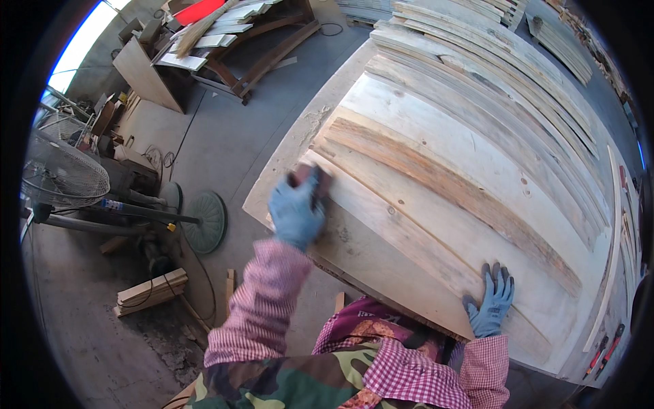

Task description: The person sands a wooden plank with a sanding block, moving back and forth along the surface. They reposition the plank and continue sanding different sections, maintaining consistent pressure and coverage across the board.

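My left hand [296,209], in a blue work glove and blurred, grips a dark reddish-brown block [319,184], perhaps a sanding block. It is at the left end of a pale wooden board [393,220] on the worktable [357,245]. Over the right part of the same board my right hand [492,301], also gloved, lies flat with its fingers spread. Beyond that board is another pale plank [419,199], with a rough-edged brown wooden strip [449,189] resting farther back.
Stacked boards [490,87] cover the far part of the table. Red-handled tools [610,347] lie at its right edge. On the floor at left are a pedestal fan [66,168], its round base [205,222] and a bundle of wood strips [152,291]. A bench [265,51] holds white slats.
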A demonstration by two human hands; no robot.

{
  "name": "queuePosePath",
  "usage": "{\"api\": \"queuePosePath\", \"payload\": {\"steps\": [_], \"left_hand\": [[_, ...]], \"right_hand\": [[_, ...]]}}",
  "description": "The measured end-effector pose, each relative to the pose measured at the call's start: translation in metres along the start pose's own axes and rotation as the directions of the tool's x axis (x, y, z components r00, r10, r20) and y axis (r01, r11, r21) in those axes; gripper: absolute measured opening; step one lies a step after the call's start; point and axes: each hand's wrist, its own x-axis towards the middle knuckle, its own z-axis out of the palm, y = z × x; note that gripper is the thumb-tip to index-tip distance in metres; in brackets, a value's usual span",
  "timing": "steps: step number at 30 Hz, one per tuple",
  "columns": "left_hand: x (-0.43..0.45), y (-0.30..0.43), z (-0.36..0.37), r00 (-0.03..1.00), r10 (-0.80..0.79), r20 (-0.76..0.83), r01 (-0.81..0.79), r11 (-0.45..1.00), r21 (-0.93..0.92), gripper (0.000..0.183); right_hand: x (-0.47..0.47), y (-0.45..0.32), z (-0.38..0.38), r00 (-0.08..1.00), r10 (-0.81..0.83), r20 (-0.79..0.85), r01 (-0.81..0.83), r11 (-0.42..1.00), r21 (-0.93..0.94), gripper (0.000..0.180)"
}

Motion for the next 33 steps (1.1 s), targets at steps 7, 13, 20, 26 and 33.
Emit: {"api": "queuePosePath", "payload": {"steps": [7, 13, 20, 26, 33], "left_hand": [[0.006, 0.027, -0.001, 0.980, -0.193, 0.056, 0.195, 0.980, -0.038, 0.058], [-0.055, 0.064, -0.018, 0.984, 0.120, 0.132, -0.100, 0.983, -0.152, 0.063], [0.041, -0.045, 0.010, 0.988, -0.152, 0.011, 0.148, 0.974, 0.169, 0.057], [-0.009, 0.023, 0.004, 0.996, -0.055, 0.069, 0.058, 0.997, -0.043, 0.056], [-0.040, 0.055, -0.016, 0.969, 0.203, 0.137, -0.170, 0.960, -0.224, 0.057]], "right_hand": [[0.000, 0.001, 0.002, 0.999, 0.042, 0.027, -0.042, 0.999, 0.000, 0.090], [-0.003, 0.004, 0.001, 0.999, 0.028, 0.042, -0.027, 0.999, -0.019, 0.090], [0.001, -0.001, 0.002, 1.000, 0.013, -0.003, -0.013, 1.000, 0.005, 0.088], [0.000, 0.000, -0.001, 1.000, 0.017, 0.017, -0.017, 1.000, -0.004, 0.089], [-0.002, 0.003, -0.001, 0.999, 0.029, 0.020, -0.029, 1.000, -0.009, 0.091]]}}
